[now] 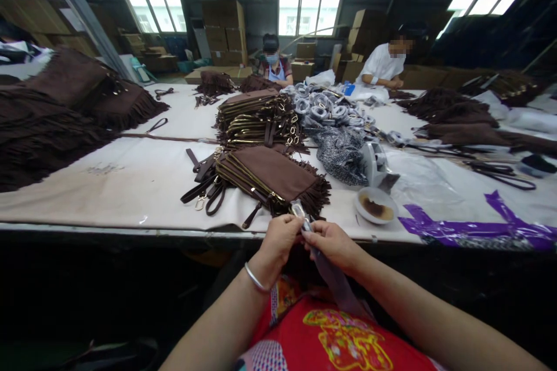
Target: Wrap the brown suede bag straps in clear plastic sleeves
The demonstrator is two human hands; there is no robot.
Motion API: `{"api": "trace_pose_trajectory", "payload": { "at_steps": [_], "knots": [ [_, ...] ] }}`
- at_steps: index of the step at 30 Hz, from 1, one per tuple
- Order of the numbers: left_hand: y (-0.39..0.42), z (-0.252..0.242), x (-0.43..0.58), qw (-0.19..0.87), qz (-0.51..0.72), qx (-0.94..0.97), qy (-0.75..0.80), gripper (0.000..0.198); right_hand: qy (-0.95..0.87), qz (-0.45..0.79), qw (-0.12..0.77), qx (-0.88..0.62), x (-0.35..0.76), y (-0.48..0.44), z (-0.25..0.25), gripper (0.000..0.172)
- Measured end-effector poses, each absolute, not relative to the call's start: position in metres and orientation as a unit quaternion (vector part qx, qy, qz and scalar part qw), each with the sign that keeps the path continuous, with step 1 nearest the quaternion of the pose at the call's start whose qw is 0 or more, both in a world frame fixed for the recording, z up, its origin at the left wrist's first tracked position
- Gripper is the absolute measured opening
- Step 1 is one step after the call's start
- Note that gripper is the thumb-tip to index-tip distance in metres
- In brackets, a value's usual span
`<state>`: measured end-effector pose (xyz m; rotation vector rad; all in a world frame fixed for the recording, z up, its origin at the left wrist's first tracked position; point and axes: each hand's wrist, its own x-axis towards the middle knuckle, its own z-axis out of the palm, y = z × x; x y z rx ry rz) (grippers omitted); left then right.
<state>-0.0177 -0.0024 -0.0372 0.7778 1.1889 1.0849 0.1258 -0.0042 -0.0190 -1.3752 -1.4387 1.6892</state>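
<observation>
Head view. A thin grey strap [336, 285] is held in both hands just below the near edge of the table [108, 185].

The left hand [281, 239] is closed in a fingertip pinch on the strap's film-wrapped upper end. The right hand [331, 243] is closed on the strap just beside it, with the fingertips of both hands close together.

The strap's long axis runs from the pinch down and to the right, toward the lap. The free length lies on the right hand's side.

A stack of brown fringed bags [278, 177] is recorded on the table just beyond the hands, with a small bowl [376, 204] to the stack's right.
</observation>
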Motion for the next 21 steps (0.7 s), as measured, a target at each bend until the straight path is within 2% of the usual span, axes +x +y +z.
{"api": "trace_pose_trajectory", "payload": {
  "at_steps": [1, 3, 5, 6, 10, 12, 14, 17, 21],
  "knots": [
    [-0.003, -0.036, -0.023, 0.576, 0.46, 0.4, 0.544, 0.029, -0.548, 0.601, 0.267, -0.517, 0.133, -0.003, -0.018, 0.029],
    [-0.002, -0.033, -0.038, 0.412, 0.466, 0.502, 0.6, 0.028, -0.582, 0.545, 0.268, -0.541, 0.15, 0.002, -0.016, 0.024],
    [0.001, -0.031, -0.056, 0.241, 0.492, 0.542, 0.637, 0.023, -0.606, 0.499, 0.249, -0.567, 0.166, 0.01, -0.016, 0.025],
    [0.005, -0.031, -0.063, 0.195, 0.493, 0.548, 0.647, 0.021, -0.616, 0.479, 0.233, -0.58, 0.172, 0.013, -0.017, 0.025],
    [0.021, -0.028, -0.068, 0.167, 0.404, 0.612, 0.659, 0.022, -0.708, 0.324, 0.182, -0.601, 0.182, 0.015, -0.027, 0.021],
    [0.026, -0.022, -0.062, 0.118, 0.33, 0.648, 0.676, 0.022, -0.753, 0.195, 0.199, -0.596, 0.182, 0.01, -0.032, 0.024],
    [0.029, -0.014, -0.056, 0.04, 0.255, 0.678, 0.688, 0.024, -0.779, 0.118, 0.238, -0.568, 0.183, 0.001, -0.033, 0.032],
    [0.036, 0.0, -0.053, -0.04, 0.171, 0.728, 0.663, 0.023, -0.8, 0.13, 0.301, -0.503, 0.184, -0.011, -0.025, 0.027],
    [0.05, 0.016, -0.054, -0.046, 0.083, 0.789, 0.607, 0.02, -0.797, 0.157, 0.357, -0.461, 0.188, -0.018, -0.01, 0.021]
  ]
}}
